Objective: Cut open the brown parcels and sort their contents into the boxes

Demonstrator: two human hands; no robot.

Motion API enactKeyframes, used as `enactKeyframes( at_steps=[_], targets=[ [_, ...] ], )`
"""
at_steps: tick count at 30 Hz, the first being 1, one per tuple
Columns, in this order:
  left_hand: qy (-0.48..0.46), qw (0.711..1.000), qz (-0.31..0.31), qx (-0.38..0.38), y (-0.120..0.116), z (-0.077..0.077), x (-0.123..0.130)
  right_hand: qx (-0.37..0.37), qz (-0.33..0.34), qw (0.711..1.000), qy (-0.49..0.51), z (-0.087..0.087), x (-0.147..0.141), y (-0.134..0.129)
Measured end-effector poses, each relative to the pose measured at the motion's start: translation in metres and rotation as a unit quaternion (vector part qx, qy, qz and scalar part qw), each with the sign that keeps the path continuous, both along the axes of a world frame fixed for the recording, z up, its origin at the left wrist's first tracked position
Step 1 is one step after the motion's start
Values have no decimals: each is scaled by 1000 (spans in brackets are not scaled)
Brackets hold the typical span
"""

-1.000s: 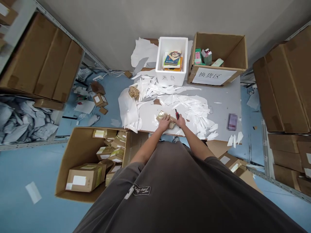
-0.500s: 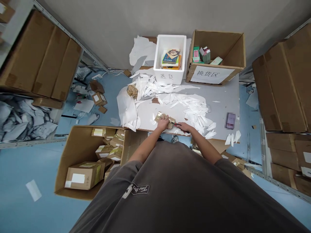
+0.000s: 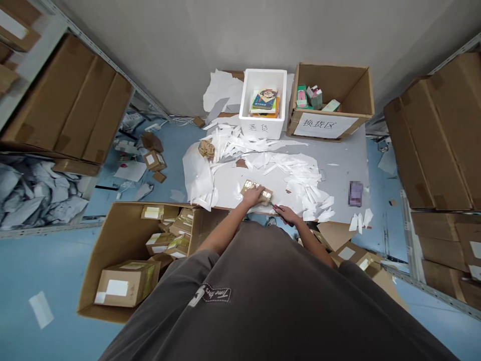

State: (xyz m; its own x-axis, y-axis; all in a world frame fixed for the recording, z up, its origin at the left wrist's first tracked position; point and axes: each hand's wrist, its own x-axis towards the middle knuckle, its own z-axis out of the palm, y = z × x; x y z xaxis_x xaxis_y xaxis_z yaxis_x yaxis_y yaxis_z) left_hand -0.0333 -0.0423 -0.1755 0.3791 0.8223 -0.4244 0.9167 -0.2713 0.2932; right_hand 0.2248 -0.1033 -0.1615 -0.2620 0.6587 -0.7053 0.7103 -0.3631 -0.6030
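Observation:
A small cardboard box [image 3: 266,196] wrapped in shiny tape lies near the front edge of the table. My left hand [image 3: 252,196] rests over its middle and grips it against the tabletop, covering part of it. In my right hand [image 3: 287,214] is a utility knife [image 3: 277,207] with a red and black handle. The knife's tip is at the box's near right corner; whether it touches cannot be made out. Fingers of the right hand are wrapped round the handle.
White paper strips [image 3: 300,175] litter the table [image 3: 341,173]. Behind stand a white bin [image 3: 262,128] with books and an open carton [image 3: 326,125] holding small boxes. A large carton [image 3: 93,250] of parcels is at left. Shelves of cartons [image 3: 432,140] flank the table.
My right hand has drawn the knife back toward my body, from the top of the box to its near right corner. The left hand stays on the box. The view has tilted slightly.

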Motion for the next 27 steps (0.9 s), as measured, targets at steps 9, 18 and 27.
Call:
enactKeyframes(
  at_steps=[9,18,27],
  targets=[
    [32,999,26,-15,27,-16,-11,76,25,995,-66,5,11,22],
    [1,997,53,57,1,-22,-14,166,137,966,-140,5,-3,21],
    [0,996,77,51,-13,-30,5,191,176,950,-176,-1,-12,29]
  ],
)
